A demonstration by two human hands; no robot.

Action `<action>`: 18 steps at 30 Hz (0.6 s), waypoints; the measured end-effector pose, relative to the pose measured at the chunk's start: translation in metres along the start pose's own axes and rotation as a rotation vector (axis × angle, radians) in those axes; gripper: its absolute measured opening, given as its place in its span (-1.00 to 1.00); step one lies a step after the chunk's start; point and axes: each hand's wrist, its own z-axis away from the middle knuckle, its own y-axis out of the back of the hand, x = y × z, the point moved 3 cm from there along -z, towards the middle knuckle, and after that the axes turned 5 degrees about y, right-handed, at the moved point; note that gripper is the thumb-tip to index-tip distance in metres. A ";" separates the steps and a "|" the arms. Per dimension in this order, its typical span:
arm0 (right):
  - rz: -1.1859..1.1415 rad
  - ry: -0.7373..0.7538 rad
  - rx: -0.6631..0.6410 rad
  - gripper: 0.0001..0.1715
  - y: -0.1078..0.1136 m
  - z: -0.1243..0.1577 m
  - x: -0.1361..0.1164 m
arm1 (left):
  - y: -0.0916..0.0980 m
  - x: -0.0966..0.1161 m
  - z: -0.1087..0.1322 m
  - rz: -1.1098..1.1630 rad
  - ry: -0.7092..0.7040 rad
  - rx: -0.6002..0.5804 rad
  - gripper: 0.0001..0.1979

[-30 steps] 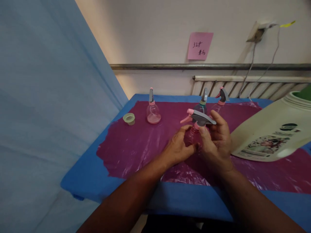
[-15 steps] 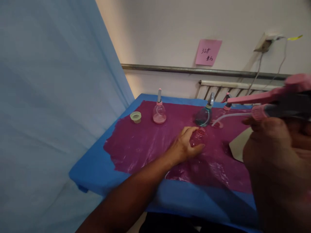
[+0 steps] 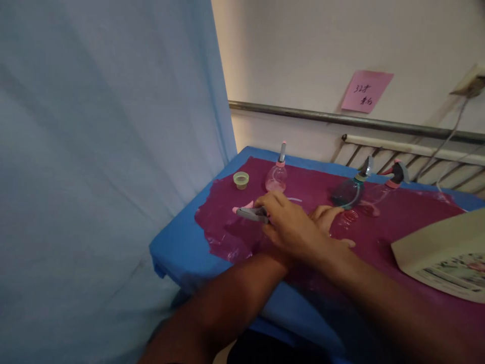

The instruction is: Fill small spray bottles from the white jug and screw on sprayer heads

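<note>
My right hand [image 3: 286, 222] crosses over my left forearm and is closed on a grey and pink spray head [image 3: 252, 214]. The head lies on its side just above the sheet, its white dip tube [image 3: 294, 199] pointing right. Partly hidden behind it, my left hand [image 3: 326, 218] is wrapped round an open clear spray bottle [image 3: 349, 217], whose bare neck faces up. Beyond my hands stands a clear spray bottle with pink liquid [image 3: 276, 178]. A small pale green cup [image 3: 241, 180] is to its left.
A teal spray bottle [image 3: 347, 193] and another pink-topped bottle [image 3: 386, 188] stand behind my left hand. At the right lies a cream container with a flower print [image 3: 447, 253]. A purple plastic sheet [image 3: 223, 212] covers the blue table [image 3: 170, 242]; a blue curtain [image 3: 113, 126] hangs at left.
My right hand has carried the spray head from the right across my left arm to the left, lowering it to the sheet. The left hand stays at the open bottle. The view has shifted.
</note>
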 end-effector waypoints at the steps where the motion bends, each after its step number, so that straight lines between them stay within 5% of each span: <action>1: 0.028 -0.011 -0.089 -0.46 -0.010 -0.010 -0.001 | -0.002 -0.002 -0.001 -0.003 -0.038 -0.032 -0.04; 4: 0.097 0.041 -0.284 -0.56 -0.032 -0.035 -0.002 | -0.008 -0.008 -0.006 -0.020 -0.124 -0.091 -0.01; 10: 0.196 0.193 -0.474 -0.68 -0.058 -0.053 0.008 | -0.015 -0.013 -0.011 -0.054 -0.091 -0.106 0.01; 15: 0.220 0.233 -0.535 -0.68 -0.059 -0.039 0.015 | -0.015 -0.014 -0.012 -0.058 -0.079 -0.150 0.08; 18: 0.178 0.274 -0.458 -0.64 -0.053 -0.029 0.013 | -0.014 -0.016 -0.011 -0.053 -0.076 -0.148 0.10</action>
